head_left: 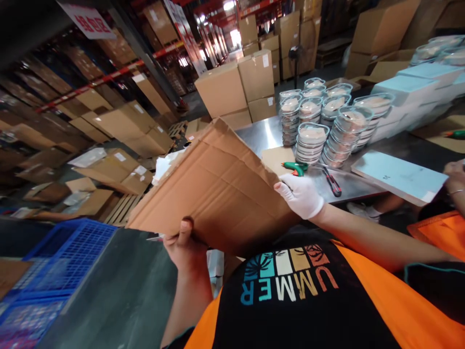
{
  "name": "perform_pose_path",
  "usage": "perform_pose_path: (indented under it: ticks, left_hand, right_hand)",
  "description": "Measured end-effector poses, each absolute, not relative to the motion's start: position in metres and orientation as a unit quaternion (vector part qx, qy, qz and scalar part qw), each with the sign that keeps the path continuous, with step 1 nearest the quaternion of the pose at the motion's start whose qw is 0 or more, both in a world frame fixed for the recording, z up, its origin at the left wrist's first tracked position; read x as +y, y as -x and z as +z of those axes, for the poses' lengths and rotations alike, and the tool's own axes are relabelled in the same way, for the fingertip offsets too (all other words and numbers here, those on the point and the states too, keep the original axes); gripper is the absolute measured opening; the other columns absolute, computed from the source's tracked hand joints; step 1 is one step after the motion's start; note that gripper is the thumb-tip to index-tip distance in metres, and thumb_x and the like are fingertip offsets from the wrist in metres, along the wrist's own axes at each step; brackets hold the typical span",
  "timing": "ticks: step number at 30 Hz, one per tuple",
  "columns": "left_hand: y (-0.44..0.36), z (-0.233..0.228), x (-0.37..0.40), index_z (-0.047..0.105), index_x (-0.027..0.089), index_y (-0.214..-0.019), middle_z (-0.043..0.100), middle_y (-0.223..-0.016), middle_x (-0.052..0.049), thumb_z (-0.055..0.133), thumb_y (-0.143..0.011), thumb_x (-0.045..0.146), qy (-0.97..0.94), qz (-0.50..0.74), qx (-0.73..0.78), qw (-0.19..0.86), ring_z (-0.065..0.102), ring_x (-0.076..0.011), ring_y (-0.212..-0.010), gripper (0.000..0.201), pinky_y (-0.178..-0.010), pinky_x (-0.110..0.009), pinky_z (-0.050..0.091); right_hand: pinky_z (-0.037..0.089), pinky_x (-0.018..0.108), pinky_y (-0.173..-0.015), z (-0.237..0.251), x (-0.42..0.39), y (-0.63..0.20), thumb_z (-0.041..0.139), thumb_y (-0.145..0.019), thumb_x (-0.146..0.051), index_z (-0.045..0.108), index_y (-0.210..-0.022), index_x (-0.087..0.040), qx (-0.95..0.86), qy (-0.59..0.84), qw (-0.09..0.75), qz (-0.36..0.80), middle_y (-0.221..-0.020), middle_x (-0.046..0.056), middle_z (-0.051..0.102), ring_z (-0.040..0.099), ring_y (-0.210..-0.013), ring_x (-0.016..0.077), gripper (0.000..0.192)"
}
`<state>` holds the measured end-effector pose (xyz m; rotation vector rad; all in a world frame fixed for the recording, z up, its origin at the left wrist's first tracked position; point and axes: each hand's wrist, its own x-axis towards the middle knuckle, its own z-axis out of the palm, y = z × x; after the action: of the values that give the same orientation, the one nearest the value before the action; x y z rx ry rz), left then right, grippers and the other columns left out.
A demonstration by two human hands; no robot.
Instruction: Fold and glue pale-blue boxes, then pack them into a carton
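Observation:
A large sheet of brown cardboard [225, 189], creased across its face, is held tilted in front of my chest. My bare left hand [185, 247] grips its lower left edge, thumb on the near face and fingers hidden behind. At the right edge my right hand [301, 194], in a white glove with bare thumb tip, pinches the cardboard. Just beyond that hand, a green glue gun [296, 167] lies on the metal table [267, 133]. Beside it is a red and black utility knife [332, 182].
Stacks of clear round containers [312, 143] stand on the table, with white boxes [407, 92] behind. A light blue box [399, 174] lies at the right, near another person's hand [456, 177]. Blue crates [72, 252] sit on the floor at left; cartons [221, 92] stand beyond.

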<state>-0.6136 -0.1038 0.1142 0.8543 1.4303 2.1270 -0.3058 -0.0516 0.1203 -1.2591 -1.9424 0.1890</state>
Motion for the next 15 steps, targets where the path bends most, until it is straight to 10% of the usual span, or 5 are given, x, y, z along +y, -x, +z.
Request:
perform_pose_path:
  ticks: [15]
  left_hand:
    - [0.625, 0.108, -0.093, 0.07, 0.021, -0.1, 0.079, -0.099, -0.001, 0.094, -0.067, 0.039, -0.286, 0.819, 0.451, 0.21, 0.075, -0.0243, -0.112, 0.045, -0.119, -0.046, 0.054]
  right_hand:
    - [0.039, 0.034, -0.069, 0.101, -0.055, 0.292, 0.02, -0.117, -0.062, 0.074, -0.089, -0.017, -0.801, 0.477, 0.351, -0.084, -0.076, 0.01, 0.069, 0.062, -0.073, 0.0229, 0.076]
